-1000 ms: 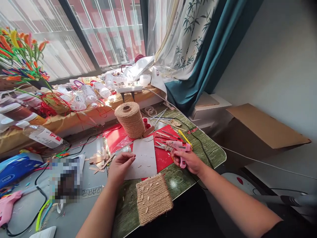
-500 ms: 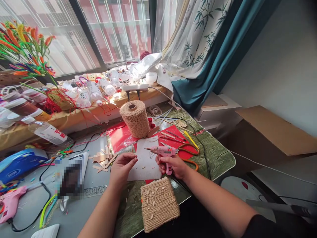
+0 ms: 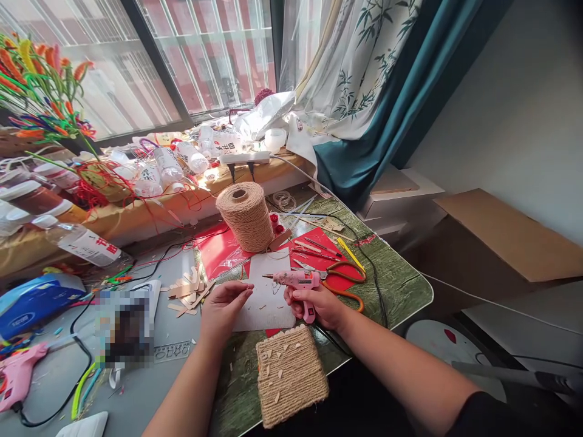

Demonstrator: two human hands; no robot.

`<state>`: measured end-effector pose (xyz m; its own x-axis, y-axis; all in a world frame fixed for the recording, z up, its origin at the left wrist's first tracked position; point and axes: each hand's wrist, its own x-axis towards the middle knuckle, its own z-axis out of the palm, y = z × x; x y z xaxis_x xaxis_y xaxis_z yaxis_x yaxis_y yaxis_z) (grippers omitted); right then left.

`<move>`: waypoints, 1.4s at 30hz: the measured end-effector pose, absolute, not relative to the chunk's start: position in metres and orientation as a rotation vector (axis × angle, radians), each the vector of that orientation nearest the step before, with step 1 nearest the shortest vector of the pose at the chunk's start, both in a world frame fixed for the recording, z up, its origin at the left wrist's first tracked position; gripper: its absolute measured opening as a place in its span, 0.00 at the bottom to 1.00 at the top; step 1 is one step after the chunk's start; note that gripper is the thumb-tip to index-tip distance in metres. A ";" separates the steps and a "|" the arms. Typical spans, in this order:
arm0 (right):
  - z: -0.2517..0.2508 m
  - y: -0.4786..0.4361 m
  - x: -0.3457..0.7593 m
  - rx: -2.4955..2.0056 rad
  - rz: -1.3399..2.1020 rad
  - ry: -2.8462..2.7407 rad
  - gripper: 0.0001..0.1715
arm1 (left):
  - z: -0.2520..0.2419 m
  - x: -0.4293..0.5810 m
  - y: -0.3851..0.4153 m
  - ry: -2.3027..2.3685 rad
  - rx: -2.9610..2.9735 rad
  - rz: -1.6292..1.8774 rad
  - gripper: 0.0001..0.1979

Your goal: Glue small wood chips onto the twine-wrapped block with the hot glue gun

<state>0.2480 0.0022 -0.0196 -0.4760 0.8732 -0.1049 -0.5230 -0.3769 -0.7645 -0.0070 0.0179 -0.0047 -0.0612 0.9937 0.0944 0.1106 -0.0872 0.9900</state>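
Note:
A pink hot glue gun [image 3: 298,280] is gripped in my right hand [image 3: 316,303], its nozzle pointing left. My left hand [image 3: 229,303] is pinched near the nozzle on a tiny pale piece that I cannot make out well. Beneath both hands lies a white sheet [image 3: 268,297] with a few small scraps on it. Closer to me, a twine-wrapped square block [image 3: 291,376] sits at the table's near edge. Several small pale chips are scattered over its top. Neither hand touches the block.
A large twine spool [image 3: 245,218] stands behind the sheet. Orange-handled scissors [image 3: 344,279] and pencils lie on red paper to the right. Wooden sticks [image 3: 191,288], a second pink glue gun [image 3: 20,373] and a ruler stencil [image 3: 172,351] are left. Cords cross the table; bottles crowd the sill.
The whole view has shifted slightly. Both hands hold nearly the same pose, with the glue gun's nozzle still close to my left fingertips.

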 end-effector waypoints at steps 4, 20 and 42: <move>-0.019 0.002 0.248 -0.639 1.959 -0.865 0.11 | -0.004 -0.005 0.018 1.280 1.329 1.270 0.14; -0.017 0.002 0.248 -0.632 1.959 -0.841 0.16 | -0.006 -0.009 0.019 1.267 1.409 1.335 0.08; -0.017 0.001 0.248 -0.676 1.949 -0.847 0.12 | -0.004 -0.008 0.018 1.170 1.361 1.305 0.05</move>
